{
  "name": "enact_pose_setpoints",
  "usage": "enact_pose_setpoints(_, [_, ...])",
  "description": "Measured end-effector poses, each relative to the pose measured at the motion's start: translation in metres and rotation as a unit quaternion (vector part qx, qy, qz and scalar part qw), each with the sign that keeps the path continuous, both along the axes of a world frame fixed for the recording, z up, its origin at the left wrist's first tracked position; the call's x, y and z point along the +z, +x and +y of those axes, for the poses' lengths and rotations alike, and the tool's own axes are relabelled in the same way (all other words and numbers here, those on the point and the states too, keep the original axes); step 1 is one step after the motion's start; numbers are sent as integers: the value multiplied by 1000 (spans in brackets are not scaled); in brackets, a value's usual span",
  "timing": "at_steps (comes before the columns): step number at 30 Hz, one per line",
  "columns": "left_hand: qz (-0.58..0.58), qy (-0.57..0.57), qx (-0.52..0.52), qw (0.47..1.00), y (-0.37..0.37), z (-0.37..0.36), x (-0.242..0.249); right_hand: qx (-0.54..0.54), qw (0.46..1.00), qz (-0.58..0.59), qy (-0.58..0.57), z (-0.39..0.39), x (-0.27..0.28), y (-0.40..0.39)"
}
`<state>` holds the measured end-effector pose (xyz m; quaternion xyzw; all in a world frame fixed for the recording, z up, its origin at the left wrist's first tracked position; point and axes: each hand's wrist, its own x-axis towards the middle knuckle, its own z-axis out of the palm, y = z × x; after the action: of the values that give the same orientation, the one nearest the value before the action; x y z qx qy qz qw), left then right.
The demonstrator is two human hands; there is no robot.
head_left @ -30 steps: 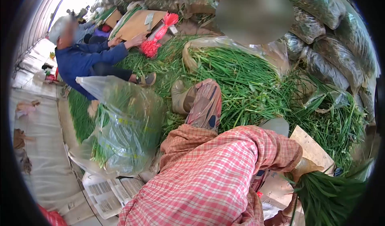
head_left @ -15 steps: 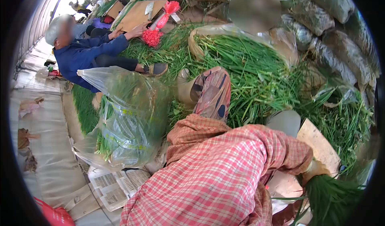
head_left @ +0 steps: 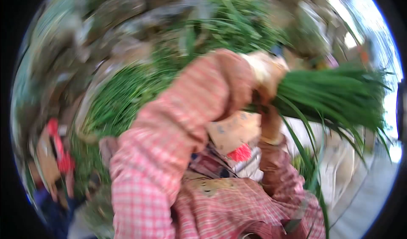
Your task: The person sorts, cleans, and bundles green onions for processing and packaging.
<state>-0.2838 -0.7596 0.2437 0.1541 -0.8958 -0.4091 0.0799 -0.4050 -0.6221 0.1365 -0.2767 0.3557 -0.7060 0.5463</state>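
A thick bunch of green chives (head_left: 335, 95) stretches to the right, its long leaf ends hanging loose. My left hand (head_left: 268, 73) is closed round its near end, the arm reaching across from the left in a pink checked sleeve. Just below, my right hand (head_left: 270, 122) comes up against the underside of the same end, its fingers bent, blurred and partly hidden. Under the hands lies a brown board (head_left: 235, 131), with a bright red piece (head_left: 241, 153) at its lower edge.
A heap of loose chives (head_left: 127, 97) lies in an open bag at left, with more greens (head_left: 237, 23) behind. Blurred filled sacks (head_left: 114, 14) line the back. At lower left another person's arm (head_left: 69, 184) is beside a red-wrapped item (head_left: 63, 156).
My view has swung to the right and blurred. The chives have risen from low at the right to chest height, and both hands now show at their near end.
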Motion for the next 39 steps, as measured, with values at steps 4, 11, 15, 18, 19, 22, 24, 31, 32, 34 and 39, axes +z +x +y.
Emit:
enact_pose_setpoints(4, [-190, 64, 38, 979, -25, -15, -24, -39, 966, -135, 217, 8, 6, 21])
enact_pose_setpoints(11, [51, 323, 260, 908, 33, 3, -158, 149, 936, 105, 300, 76, -24, -6])
enact_pose_setpoints(15, [-21, 56, 294, 954, 45, 21, -127, 52, 935, 265, 230, 45, -22, -13])
enact_pose_setpoints(18, [-145, -185, 256, 938, 41, 49, -127, 27, 947, 249, 200, 16, -16, 2])
enact_pose_setpoints(19, [-190, -229, 254, 920, 35, 62, -119, 28, 951, 241, 189, 8, -16, 7])
enact_pose_setpoints(22, [-237, -262, 266, 897, 27, 83, -122, 62, 943, 263, 196, -3, -25, 14])
enact_pose_setpoints(24, [-252, -255, 291, 887, 23, 90, -125, 10, 928, 354, 114, -6, -36, 14])
enact_pose_setpoints(31, [-283, -336, 388, 810, 8, 99, -157, 45, 967, 219, 124, -8, -27, 32])
enact_pose_setpoints(32, [-287, -368, 416, 780, 2, 98, -170, 71, 970, 179, 147, -12, -19, 35])
enact_pose_setpoints(34, [-272, -352, 446, 777, -1, 92, -173, 89, 968, 193, 137, -23, -14, 45])
enact_pose_setpoints(39, [-164, -340, 501, 779, -1, 63, -170, 74, 970, 211, 98, -57, -1, 54])
